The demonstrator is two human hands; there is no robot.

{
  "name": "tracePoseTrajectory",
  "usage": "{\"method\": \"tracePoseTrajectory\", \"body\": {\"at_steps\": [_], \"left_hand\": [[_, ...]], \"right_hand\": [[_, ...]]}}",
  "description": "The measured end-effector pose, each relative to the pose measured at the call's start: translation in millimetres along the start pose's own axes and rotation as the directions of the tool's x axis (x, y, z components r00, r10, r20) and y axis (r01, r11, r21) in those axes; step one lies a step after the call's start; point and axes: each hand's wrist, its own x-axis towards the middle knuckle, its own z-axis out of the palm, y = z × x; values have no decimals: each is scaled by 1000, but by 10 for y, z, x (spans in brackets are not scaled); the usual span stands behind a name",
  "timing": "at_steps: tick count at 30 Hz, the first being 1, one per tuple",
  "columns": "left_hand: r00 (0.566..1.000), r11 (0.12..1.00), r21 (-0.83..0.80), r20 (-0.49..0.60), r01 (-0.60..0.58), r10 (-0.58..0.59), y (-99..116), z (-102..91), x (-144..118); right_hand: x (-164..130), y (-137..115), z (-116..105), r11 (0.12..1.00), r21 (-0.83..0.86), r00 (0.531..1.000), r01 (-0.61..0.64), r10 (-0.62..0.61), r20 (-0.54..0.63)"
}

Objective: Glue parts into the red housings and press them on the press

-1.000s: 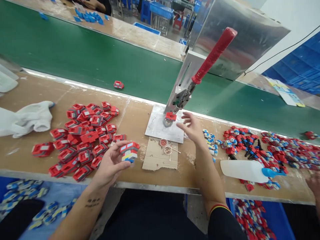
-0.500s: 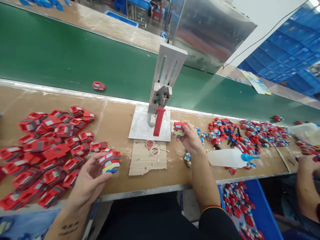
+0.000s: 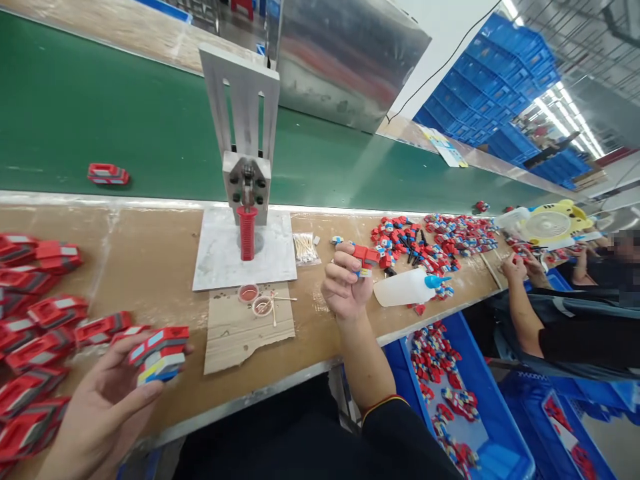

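My left hand (image 3: pixel 107 407) is closed round a toy car (image 3: pixel 161 355) with a red top, white windows and a blue and yellow lower part. It is over the table's near left, beside a pile of red toy car shells (image 3: pixel 43 343). Raised near the middle, my right hand (image 3: pixel 346 288) grips a small red toy piece (image 3: pixel 367 256) with blue and yellow on it. Between the hands stands a hand press (image 3: pixel 247 180) with a red handle (image 3: pixel 247 233). In front of it, two small cups (image 3: pixel 249 293) of reddish stuff and cotton swabs (image 3: pixel 274 312) lie on cardboard (image 3: pixel 220 340).
A squeeze bottle (image 3: pixel 403 288) with a blue nozzle lies right of my right hand, by piles of small parts (image 3: pixel 460 233). One red shell (image 3: pixel 109 174) rests on the green conveyor belt (image 3: pixel 165 133). A blue bin (image 3: pixel 493 407) stands below the table edge. Co-workers (image 3: pixel 555 327) sit at right.
The view has swung to the right, so the press and piles appear further left. My right hand has turned and lifted its small red piece; my left hand still holds the toy car.
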Motion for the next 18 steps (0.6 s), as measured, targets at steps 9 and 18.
{"method": "tracePoseTrajectory", "body": {"at_steps": [9,18], "left_hand": [[999,998,-54,-37,24,-26,11,45,31],[975,988,-50,161,-146,152,126,99,38]], "right_hand": [[448,-181,-237,739,-670,972,70,-201,-120],[2358,-496,-419,-262,-939,963,-224,-209,-171]]}}
